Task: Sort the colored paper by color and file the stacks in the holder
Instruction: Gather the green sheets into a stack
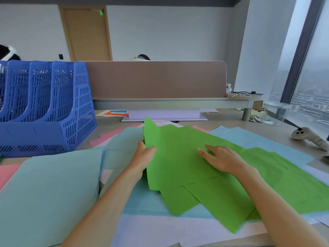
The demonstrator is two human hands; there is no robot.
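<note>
Both hands are set on the bright green paper sheets, which are fanned loosely across the middle of the counter. The left edge of the fan is gripped by the left hand, thumb on top and fingers tucked behind, so that this edge is lifted and curled upward. The right hand is laid flat on the sheets with its fingers straight and spread, and nothing is clasped by it. This arrangement is judged to serve gathering. The fan is pinned by the flat hand while the raised edge is drawn in, so that the green sheets can be squared into one stack without sliding.

The green sheets are seen to be thin, matte and flexible, overlapped at differing angles, with several corners jutting toward the near edge. They are spread over pale blue paper sheets, and white paper sheets are exposed nearer the counter's front edge. A neater stack of pale teal paper is placed to the left, with pink paper sheets showing beside it.

The blue perforated plastic file holder is stood at the far left of the counter, well apart from the green sheets. No coloured paper is seen in its slots, as far as they show. Sorting is therefore judged to be under way, and filing not yet begun.
</note>
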